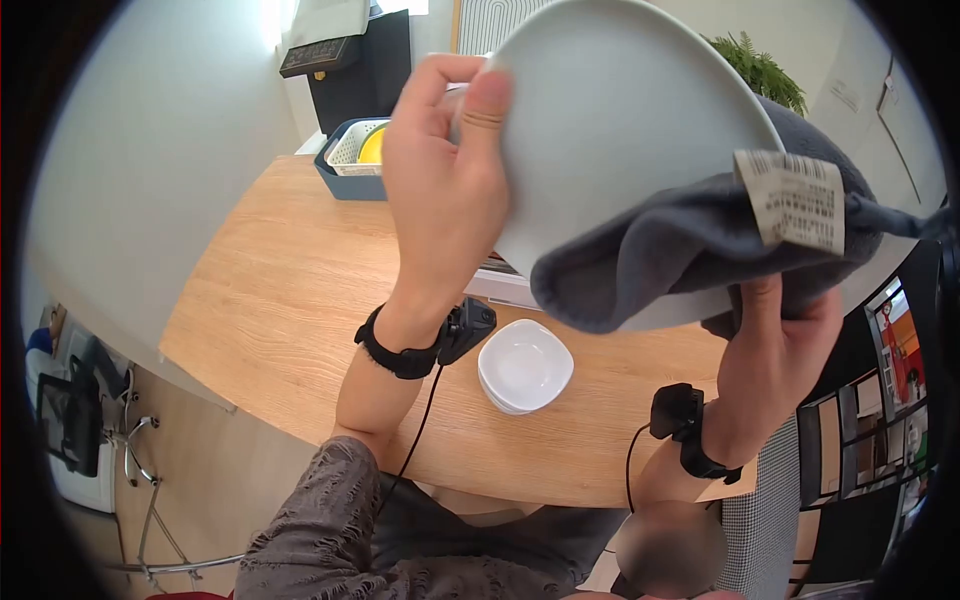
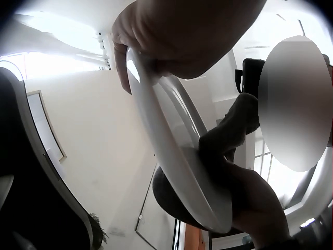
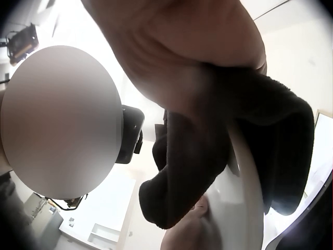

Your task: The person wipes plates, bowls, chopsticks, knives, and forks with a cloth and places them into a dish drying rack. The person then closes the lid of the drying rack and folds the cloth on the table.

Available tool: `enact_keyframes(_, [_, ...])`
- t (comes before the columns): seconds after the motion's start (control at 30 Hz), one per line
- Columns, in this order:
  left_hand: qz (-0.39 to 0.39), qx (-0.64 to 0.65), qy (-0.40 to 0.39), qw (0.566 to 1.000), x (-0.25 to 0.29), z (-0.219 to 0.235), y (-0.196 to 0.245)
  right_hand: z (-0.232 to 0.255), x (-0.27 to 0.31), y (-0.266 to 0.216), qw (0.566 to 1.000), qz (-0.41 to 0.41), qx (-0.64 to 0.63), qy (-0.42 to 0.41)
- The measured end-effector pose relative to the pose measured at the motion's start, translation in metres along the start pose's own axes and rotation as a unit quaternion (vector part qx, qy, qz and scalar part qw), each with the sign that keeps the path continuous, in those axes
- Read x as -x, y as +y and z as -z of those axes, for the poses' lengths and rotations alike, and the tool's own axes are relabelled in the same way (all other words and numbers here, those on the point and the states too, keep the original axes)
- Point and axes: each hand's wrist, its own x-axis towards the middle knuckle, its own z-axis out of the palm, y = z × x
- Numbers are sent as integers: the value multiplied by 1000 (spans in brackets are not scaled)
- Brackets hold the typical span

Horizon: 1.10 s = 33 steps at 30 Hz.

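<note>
A large pale plate (image 1: 610, 110) is held up, tilted, above the table in the head view. My left hand (image 1: 445, 175) grips its left rim, thumb on the near face. At the lower right, my right hand (image 1: 775, 350) holds a dark grey cloth (image 1: 680, 245) folded over the plate's edge. A white printed label (image 1: 793, 200) hangs from the cloth. In the left wrist view the plate (image 2: 171, 140) appears edge-on, with cloth on both faces. The right wrist view has the cloth (image 3: 192, 161) draped over the rim, hiding most of the right fingers.
White square bowls (image 1: 525, 365), stacked, stand on the wooden table (image 1: 270, 300) below the plate. At the table's far left is a blue bin (image 1: 350, 187) with a white basket and something yellow inside. A green plant (image 1: 755, 70) shows behind the plate.
</note>
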Motion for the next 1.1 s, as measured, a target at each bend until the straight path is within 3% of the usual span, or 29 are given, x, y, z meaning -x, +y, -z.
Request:
enact_keyframes(0.03, [51,35,-47,997,3,-2,1,-3,-2,1,997,58,16,47])
enact_keyframes(0.07, [102,70,-92,988,4,-4,2,-3,-4,0,995,52,15,79])
enact_keyframes(0.1, [102,69,-93,988,5,-7,3,0,-6,1,995,52,14,79])
enact_keyframes(0.17, [31,53,-179,982,8,-14,5,11,-10,5,989,66,107,74])
enact_keyframes(0.2, [70,51,-215,973,11,-13,10,14,-9,7,994,53,68,71])
enact_keyframes(0.3, [76,58,-279,955,9,-10,10,15,-8,4,992,32,118,24])
enact_keyframes(0.37, [69,74,-267,958,7,-7,10,15,-7,2,987,29,156,2])
enact_keyframes(0.43, [62,90,-257,960,5,-4,11,11,-5,6,992,78,103,14])
enact_keyframes(0.83, [30,124,-160,979,4,0,19,7,-4,13,994,83,69,21])
enact_keyframes(1.1, [75,205,-3,976,8,-9,12,11,-2,9,994,106,33,9])
